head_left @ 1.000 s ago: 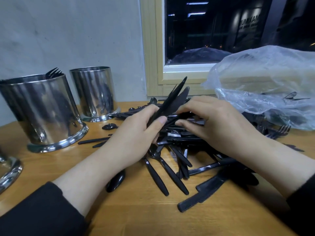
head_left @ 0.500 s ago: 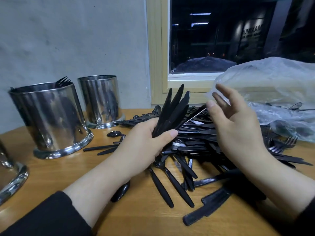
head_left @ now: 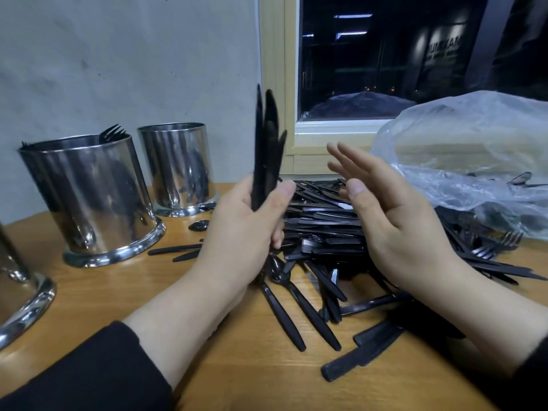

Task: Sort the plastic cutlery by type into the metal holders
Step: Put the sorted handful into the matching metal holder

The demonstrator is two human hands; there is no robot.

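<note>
- My left hand (head_left: pixel 246 232) grips a bundle of black plastic knives (head_left: pixel 267 149) by their handles, thumb curled across the front; the blades stand nearly upright above my fist, in front of the window frame (head_left: pixel 277 84).
- My right hand (head_left: pixel 397 229) is spread and holds nothing, palm turned toward the bundle, fingers straight and pointing up and left; it hovers just beside the knives without touching them, a little blurred.
- Below and between both hands lies the pile of black plastic cutlery (head_left: pixel 323 229) on the wooden table (head_left: pixel 237 372), reaching from the middle toward the far right edge; I can make out stacked knife handles, a spoon (head_left: pixel 278 272) near my left wrist and forks (head_left: pixel 501 244) at the right.
- A few loose pieces lie apart from the pile: a spoon bowl (head_left: pixel 199 225) and two handles on the left part of the table, and a thick knife (head_left: pixel 360 355) near the front edge.
- Three metal holders stand on the left of the table: a large one (head_left: pixel 89 200) with a fork (head_left: pixel 112 133) sticking up over its rim, a smaller one (head_left: pixel 178 164) behind it toward the far edge by the wall, and a third (head_left: pixel 20 298) cut off at the left edge.
- What the smaller and the cut-off holders contain I cannot tell.
- A clear plastic bag (head_left: pixel 474 155) sits at the far right of the table, draped over part of the pile, with some cutlery showing through it.
- My black sleeve (head_left: pixel 83 372) covers the left forearm near the front edge.
</note>
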